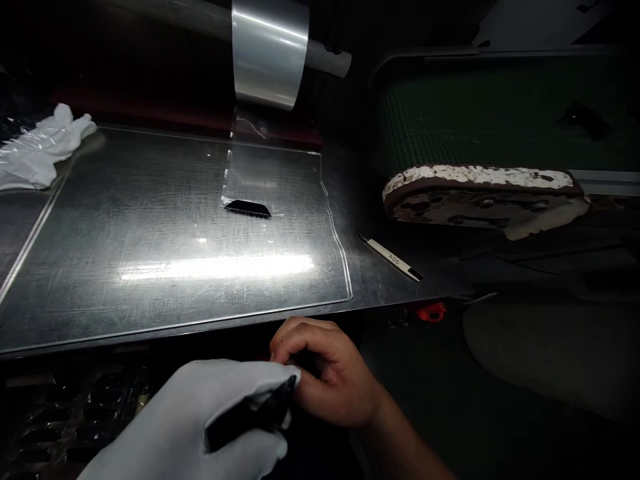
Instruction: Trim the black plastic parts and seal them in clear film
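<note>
In a white glove, my left hand [200, 420] is closed around a small dark black part [250, 420], held below the table's front edge. Its shape is mostly hidden by the glove and the shadow. My bare right hand [333, 373] meets the gloved fingertips at the part's far end. Its thumb and curled fingers are pinched together, and what they grip cannot be made out. Beyond both hands, a strip of clear film [257, 167] hangs from a roll of film [270, 53] onto the clear sheet, with a black trapezoid piece [247, 208] at its lower end.
A scratched clear sheet [165, 227] covers the table. A white knife-like tool [393, 259] marked A06 lies to its right. At the far left is a white glove [45, 150]. A green conveyor belt [500, 113] stands right; a tray of dark parts [65, 420] sits lower left.
</note>
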`<state>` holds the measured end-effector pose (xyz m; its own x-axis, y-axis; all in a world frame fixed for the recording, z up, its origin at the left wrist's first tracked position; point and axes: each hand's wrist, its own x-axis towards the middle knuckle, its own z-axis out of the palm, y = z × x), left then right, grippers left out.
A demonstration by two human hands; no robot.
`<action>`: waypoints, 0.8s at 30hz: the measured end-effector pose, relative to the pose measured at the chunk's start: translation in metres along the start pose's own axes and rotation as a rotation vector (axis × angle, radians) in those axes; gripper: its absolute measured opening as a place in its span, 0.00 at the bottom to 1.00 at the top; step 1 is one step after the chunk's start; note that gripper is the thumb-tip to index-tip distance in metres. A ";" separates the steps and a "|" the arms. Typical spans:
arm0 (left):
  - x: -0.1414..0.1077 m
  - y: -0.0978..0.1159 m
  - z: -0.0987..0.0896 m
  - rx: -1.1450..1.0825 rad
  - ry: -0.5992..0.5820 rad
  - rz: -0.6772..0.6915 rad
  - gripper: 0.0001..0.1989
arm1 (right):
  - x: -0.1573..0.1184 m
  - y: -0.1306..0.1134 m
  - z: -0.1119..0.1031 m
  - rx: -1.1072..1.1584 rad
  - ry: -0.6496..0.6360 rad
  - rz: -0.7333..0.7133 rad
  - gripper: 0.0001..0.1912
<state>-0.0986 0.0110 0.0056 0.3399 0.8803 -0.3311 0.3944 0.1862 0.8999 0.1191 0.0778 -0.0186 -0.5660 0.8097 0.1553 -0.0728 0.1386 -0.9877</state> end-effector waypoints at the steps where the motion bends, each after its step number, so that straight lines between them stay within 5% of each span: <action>1: 0.004 0.003 -0.001 -0.143 -0.058 -0.044 0.18 | 0.001 -0.003 -0.001 -0.010 -0.005 0.022 0.06; 3: 0.011 0.006 0.000 -0.560 -0.150 -0.098 0.13 | 0.003 -0.012 -0.005 -0.011 -0.029 0.103 0.06; 6: 0.017 0.002 0.011 -1.061 -0.123 -0.044 0.17 | 0.009 -0.023 -0.009 0.039 -0.105 0.300 0.08; 12: 0.014 -0.019 0.040 -1.188 0.010 0.141 0.20 | 0.022 -0.027 -0.012 0.225 -0.211 0.570 0.13; 15: 0.014 -0.015 0.037 -1.177 0.054 0.072 0.20 | 0.023 -0.026 -0.012 0.212 -0.224 0.630 0.14; 18: 0.015 -0.009 0.027 -1.035 0.184 -0.105 0.18 | 0.022 -0.028 -0.009 -0.083 -0.178 0.490 0.11; 24: 0.018 -0.014 0.025 -0.644 0.576 -0.370 0.20 | 0.019 -0.019 0.003 -0.776 -0.053 -0.235 0.11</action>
<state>-0.0767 0.0133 -0.0199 -0.2552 0.7651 -0.5911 -0.2137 0.5516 0.8063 0.1068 0.0889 0.0030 -0.6465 0.6846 0.3367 0.3847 0.6737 -0.6310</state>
